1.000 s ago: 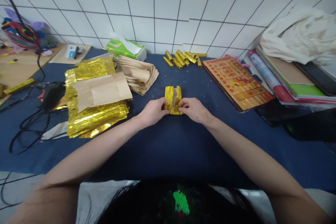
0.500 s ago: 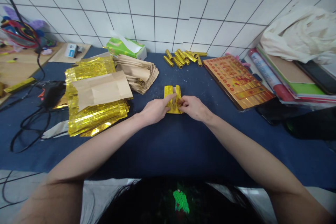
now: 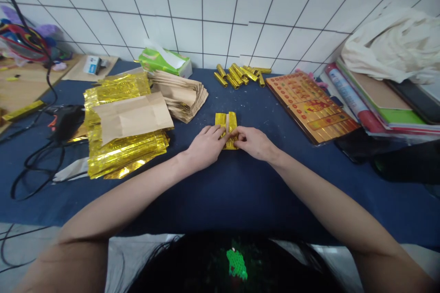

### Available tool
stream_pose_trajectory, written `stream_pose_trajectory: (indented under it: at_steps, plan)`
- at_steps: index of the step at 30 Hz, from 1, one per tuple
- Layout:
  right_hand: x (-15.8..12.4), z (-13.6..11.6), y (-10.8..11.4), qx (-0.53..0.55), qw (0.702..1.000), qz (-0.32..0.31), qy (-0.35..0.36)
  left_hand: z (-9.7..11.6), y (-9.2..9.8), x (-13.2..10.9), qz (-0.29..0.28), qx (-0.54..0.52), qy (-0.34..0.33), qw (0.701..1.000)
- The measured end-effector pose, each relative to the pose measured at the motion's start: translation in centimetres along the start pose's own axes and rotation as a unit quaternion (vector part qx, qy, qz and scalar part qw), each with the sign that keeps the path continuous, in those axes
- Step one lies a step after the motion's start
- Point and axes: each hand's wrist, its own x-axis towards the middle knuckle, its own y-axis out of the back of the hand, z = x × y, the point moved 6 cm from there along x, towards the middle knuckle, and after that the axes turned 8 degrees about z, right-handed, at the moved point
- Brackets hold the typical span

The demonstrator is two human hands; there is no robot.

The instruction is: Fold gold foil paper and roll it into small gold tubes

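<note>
Since the earlier frame the left hand (image 3: 206,147) has shifted right, its fingers now lying farther across the folded gold paper (image 3: 233,121), while the right hand (image 3: 255,143) keeps almost the same place. The folded paper lies on the blue tablecloth (image 3: 220,201), in the middle of the scene, its two gold flaps folded inward with a narrow pale strip between them. The right hand's thumb and fingers are pinched on the paper's right edge, near the close end; whether the left hand grips the paper or only presses on it cannot be told. Beyond the paper, at the far side, rests a small pile of gold tubes (image 3: 237,74). To the left lie gold sheets (image 3: 118,86) with a brown sheet (image 3: 137,116) on top, and just beside them a brown paper stack (image 3: 178,94). Farther back stands a green tissue pack (image 3: 154,60); to the right lies an orange-gold packet (image 3: 311,110).
</note>
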Motion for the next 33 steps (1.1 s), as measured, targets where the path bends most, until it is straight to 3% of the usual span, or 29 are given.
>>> stream_pose_trajectory:
  at_steps: [8, 15, 33]
  plan:
    - [-1.8, -1.0, 1.2, -0.101, 0.968, 0.179, 0.143, 0.2, -0.4, -0.3, 0.012, 0.006, -0.011, 1.000]
    - [-1.2, -0.2, -0.4, -0.157, 0.966, 0.102, 0.179, 0.2, -0.4, -0.4, 0.021, -0.002, -0.009, 1.000]
    - [0.4, 0.3, -0.7, -0.206, 0.969, 0.069, 0.122, 0.3, -0.6, -0.4, 0.023, 0.022, -0.029, 0.999]
